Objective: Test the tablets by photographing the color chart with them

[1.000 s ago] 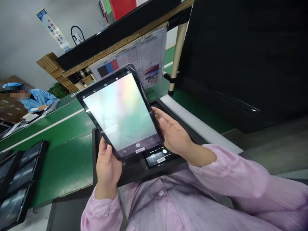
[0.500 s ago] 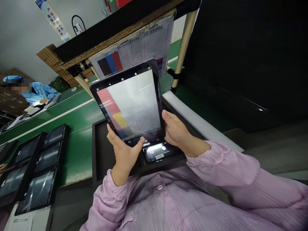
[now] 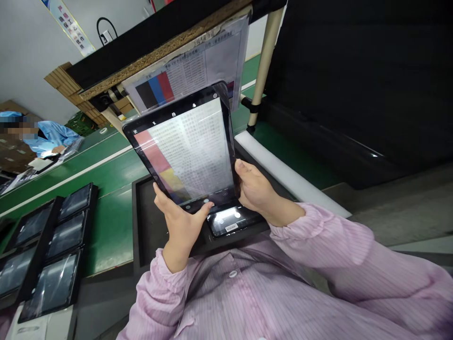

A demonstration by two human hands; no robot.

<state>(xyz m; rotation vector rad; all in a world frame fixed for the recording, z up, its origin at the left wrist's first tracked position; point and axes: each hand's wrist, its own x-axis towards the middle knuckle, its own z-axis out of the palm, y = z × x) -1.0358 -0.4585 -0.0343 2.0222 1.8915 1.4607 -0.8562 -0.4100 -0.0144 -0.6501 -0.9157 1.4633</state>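
I hold a black tablet (image 3: 187, 146) upright in both hands, above a black tray (image 3: 148, 222). Its screen shows a camera picture of the printed chart with red, yellow and dark colour blocks and fine text. My left hand (image 3: 179, 224) grips the bottom left corner, thumb lying on the lower bezel. My right hand (image 3: 253, 189) is closed round the bottom right edge. Behind the tablet hangs the printed colour chart (image 3: 191, 71), with black, blue and red blocks, under a shelf. A second tablet (image 3: 230, 219) lies lit in the tray below the held one.
A green conveyor belt (image 3: 106, 179) runs left to right. Trays of dark tablets (image 3: 46, 250) stand at the left. A white foam roll (image 3: 283, 174) lies at the right of the tray. A person in blue (image 3: 49, 137) sits far left. A cream post (image 3: 262, 61) holds the shelf.
The tablet rose from a flat tilt to face the chart, and its screen went from a pale blur to a sharp picture of the chart. My left thumb moved onto the lower bezel.
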